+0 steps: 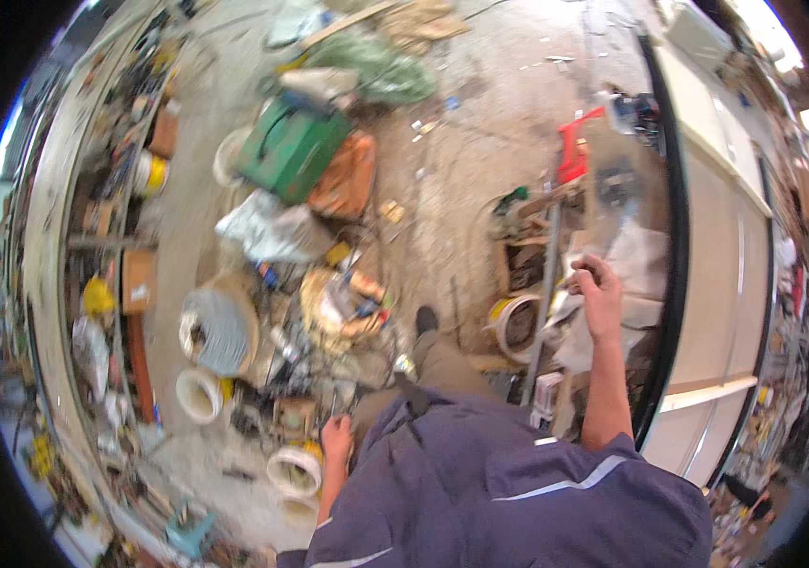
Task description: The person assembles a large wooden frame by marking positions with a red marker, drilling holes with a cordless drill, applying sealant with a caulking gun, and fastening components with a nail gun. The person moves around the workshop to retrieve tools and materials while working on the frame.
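Note:
My right hand [597,289] is held out over the cluttered bench on the right, its fingers bent in toward the thumb. Anything pinched between them is too small to make out. Beneath and beside that hand lie crumpled whitish sheets [636,251]. A long grey metal bar [545,293] runs just left of it. My left hand [336,437] hangs low by my left leg, fingers curled into a loose fist, with nothing visible in it. Close to it on the floor stands a white bucket [294,472].
Clutter covers the left floor: a green box [293,144], a white sack [274,227], a large grey cable spool [218,328] and another white bucket [201,395]. A red handsaw-like tool [575,147] lies far right. Black-edged pale panels [721,237] stand on the right; shelving [64,218] lines the left.

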Tool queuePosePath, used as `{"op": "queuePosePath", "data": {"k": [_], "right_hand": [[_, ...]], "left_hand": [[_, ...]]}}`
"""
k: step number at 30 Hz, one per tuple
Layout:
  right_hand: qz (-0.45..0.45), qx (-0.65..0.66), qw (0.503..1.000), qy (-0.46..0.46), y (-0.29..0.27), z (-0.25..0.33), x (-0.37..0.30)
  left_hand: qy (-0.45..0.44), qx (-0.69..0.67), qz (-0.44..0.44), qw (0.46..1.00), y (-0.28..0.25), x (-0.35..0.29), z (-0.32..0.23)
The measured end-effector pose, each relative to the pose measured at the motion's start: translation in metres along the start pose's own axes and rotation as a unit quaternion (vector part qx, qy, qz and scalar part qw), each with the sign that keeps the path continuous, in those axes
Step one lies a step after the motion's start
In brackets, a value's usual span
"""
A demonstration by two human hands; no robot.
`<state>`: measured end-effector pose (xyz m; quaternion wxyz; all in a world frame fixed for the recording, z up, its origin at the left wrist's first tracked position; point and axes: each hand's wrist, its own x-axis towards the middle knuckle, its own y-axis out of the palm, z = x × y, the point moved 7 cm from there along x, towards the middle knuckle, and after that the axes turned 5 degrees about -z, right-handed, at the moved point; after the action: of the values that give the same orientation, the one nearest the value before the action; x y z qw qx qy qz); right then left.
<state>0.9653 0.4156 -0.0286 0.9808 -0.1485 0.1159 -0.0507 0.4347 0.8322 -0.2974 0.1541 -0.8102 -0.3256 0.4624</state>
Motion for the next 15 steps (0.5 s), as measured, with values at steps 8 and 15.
{"op": "queuePosePath", "data": {"k": [8, 15], "right_hand": [[-0.133, -0.173, 0.973, -0.074, -0.070, -0.027, 0.114], [-0.144, -0.299, 0.943, -0.015, -0.073, -0.099, 0.126]], "left_hand": [[0.013, -0.006, 0.020, 1.000, 0.037, 0.071, -0.168], [0.205, 0.182, 0.095, 0.957, 0.102, 0.117, -0.312]]}}
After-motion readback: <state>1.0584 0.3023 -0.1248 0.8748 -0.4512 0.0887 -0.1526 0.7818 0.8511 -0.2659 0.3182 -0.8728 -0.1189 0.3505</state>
